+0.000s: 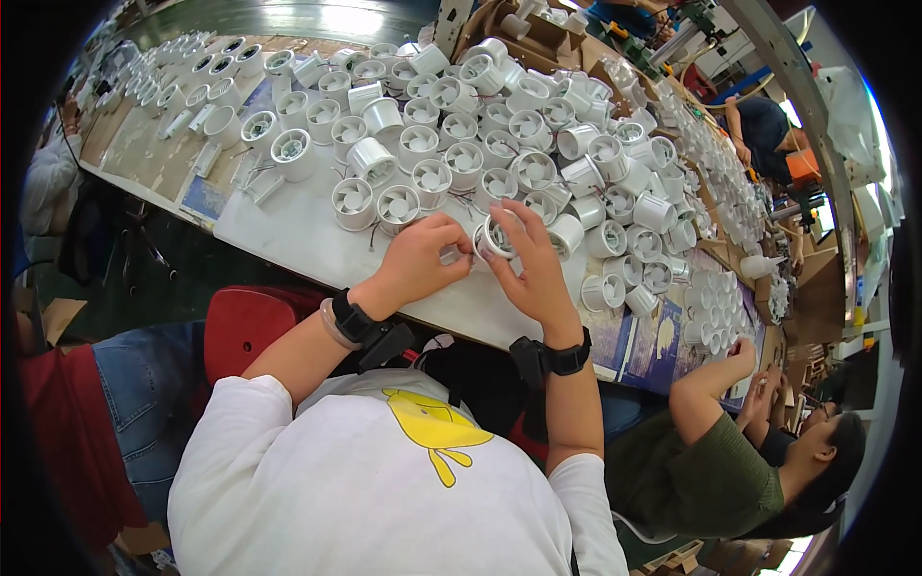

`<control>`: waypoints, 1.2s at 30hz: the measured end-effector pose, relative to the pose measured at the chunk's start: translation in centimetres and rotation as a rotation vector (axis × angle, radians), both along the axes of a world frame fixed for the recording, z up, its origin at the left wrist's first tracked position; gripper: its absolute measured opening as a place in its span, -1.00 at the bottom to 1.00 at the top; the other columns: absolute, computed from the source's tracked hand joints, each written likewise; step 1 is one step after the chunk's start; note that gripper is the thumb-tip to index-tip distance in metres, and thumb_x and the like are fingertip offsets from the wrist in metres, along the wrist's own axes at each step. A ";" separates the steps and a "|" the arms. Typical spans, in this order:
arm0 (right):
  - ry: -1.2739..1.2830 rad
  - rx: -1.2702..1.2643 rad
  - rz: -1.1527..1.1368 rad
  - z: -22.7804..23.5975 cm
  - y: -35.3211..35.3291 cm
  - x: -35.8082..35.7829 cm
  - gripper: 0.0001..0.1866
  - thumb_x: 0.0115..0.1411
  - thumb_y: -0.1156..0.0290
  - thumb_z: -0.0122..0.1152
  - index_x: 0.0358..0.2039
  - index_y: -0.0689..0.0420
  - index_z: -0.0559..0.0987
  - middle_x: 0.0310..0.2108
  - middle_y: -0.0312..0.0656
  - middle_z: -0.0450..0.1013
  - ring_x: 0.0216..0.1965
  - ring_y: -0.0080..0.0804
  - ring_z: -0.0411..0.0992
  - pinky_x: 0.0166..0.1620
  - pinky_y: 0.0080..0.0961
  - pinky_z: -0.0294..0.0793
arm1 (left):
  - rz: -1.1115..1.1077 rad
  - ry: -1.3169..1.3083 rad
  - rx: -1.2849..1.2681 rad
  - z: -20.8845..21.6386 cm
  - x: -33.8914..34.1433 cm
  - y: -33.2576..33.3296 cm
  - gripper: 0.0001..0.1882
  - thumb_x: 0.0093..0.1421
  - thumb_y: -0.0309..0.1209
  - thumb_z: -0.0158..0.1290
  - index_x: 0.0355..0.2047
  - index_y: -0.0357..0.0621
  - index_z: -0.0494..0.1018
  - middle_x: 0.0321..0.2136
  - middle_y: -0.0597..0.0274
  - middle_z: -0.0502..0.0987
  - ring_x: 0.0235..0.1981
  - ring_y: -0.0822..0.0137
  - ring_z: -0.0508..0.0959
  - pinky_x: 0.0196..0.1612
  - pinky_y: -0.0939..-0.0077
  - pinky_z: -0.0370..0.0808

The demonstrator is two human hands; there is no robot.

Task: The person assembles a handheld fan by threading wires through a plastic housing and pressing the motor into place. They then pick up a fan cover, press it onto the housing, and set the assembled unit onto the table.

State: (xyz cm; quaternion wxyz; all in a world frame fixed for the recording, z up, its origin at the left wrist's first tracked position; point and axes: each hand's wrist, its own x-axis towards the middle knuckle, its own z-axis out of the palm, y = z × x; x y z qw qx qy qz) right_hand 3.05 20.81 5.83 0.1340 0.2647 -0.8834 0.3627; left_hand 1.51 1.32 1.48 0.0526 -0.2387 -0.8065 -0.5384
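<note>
White cylinder point(497, 236) in half-closed right grip point(539, 273)

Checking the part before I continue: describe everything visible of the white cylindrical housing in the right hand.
The white cylindrical housing looks plastic, with a pale rim around an open end facing the camera. The right hand holds it over the white tabletop, fingers hiding part of it. The left hand is close beside it; contact is unclear.

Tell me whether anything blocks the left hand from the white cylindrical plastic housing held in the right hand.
Nothing visible does. The left hand is close beside the white cylindrical plastic housing in the right hand; whether they touch is unclear.
</note>
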 end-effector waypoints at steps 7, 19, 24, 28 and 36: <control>-0.019 0.171 0.184 1.0 0.8 -0.1 -0.41 0.07 0.63 0.12 0.17 0.09 0.35 0.22 -0.02 0.19 0.22 -0.02 0.18 0.20 -0.27 0.21 | -0.051 0.051 -0.036 0.0 0.4 -0.3 -0.87 -0.06 -0.47 0.17 -0.46 -0.15 0.48 -0.39 0.21 0.48 -0.43 0.23 0.54 -0.35 0.41 0.50; 0.017 0.264 0.154 0.3 0.6 0.2 -0.37 0.06 0.56 0.17 0.20 0.13 0.31 0.22 0.02 0.18 0.23 0.01 0.15 0.24 -0.21 0.15 | -0.103 0.135 -0.063 0.0 0.8 -0.8 -0.87 -0.06 -0.57 0.14 -0.50 -0.21 0.40 -0.22 0.14 0.51 -0.38 0.29 0.53 -0.31 0.52 0.50; 0.056 0.298 0.074 -0.2 0.5 0.9 -0.36 0.07 0.47 0.22 0.20 0.13 0.31 0.22 0.05 0.18 0.23 0.03 0.16 0.23 -0.20 0.18 | -0.146 0.097 -0.034 -0.6 0.9 -1.3 -0.87 -0.06 -0.57 0.14 -0.50 -0.21 0.39 -0.10 0.04 0.51 -0.32 0.31 0.55 -0.25 0.48 0.50; -0.031 0.245 0.071 -1.0 0.9 0.6 -0.34 0.08 0.40 0.26 0.21 0.16 0.30 0.19 0.06 0.21 0.20 0.03 0.20 0.22 -0.23 0.20 | -0.247 -0.159 -0.018 0.1 0.2 -2.3 -0.90 -0.01 -0.50 0.12 -0.48 -0.19 0.42 -0.06 0.06 0.50 -0.28 0.29 0.56 -0.19 0.45 0.50; -0.310 -0.256 0.171 3.1 2.2 0.7 -0.36 0.06 0.47 0.17 0.20 0.20 0.32 0.13 -0.05 0.32 0.17 -0.23 0.27 0.20 -0.39 0.19 | -0.420 -0.689 0.612 3.8 -1.6 -1.4 -0.73 0.35 -0.20 -0.10 -0.10 -0.12 0.35 0.02 0.16 0.44 -0.20 0.39 0.53 -0.13 0.49 0.51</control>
